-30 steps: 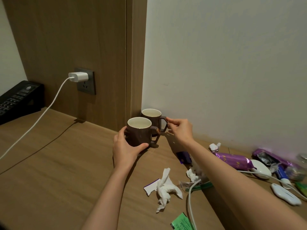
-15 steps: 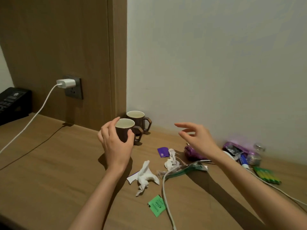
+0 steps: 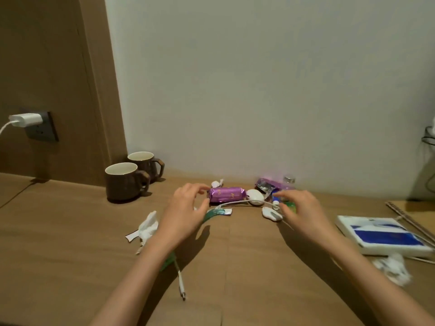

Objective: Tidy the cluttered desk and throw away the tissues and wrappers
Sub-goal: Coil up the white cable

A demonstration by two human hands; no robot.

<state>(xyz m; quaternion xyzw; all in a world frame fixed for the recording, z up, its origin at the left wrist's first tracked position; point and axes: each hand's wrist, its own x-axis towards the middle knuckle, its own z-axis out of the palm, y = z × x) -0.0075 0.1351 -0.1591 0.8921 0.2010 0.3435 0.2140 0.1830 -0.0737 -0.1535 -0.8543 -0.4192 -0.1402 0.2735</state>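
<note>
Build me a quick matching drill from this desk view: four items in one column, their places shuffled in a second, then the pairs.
1. purple foil-wrapped packet
2. white charger plug
3. blue-and-white flat box
4. two brown ceramic mugs

A. in the grey wall socket
B. far right on the wooden desk
C. left, at the foot of the wood panel
D. just past the fingertips of the left hand

Pairs: 1-D, 2-A, 3-B, 4-C.
</note>
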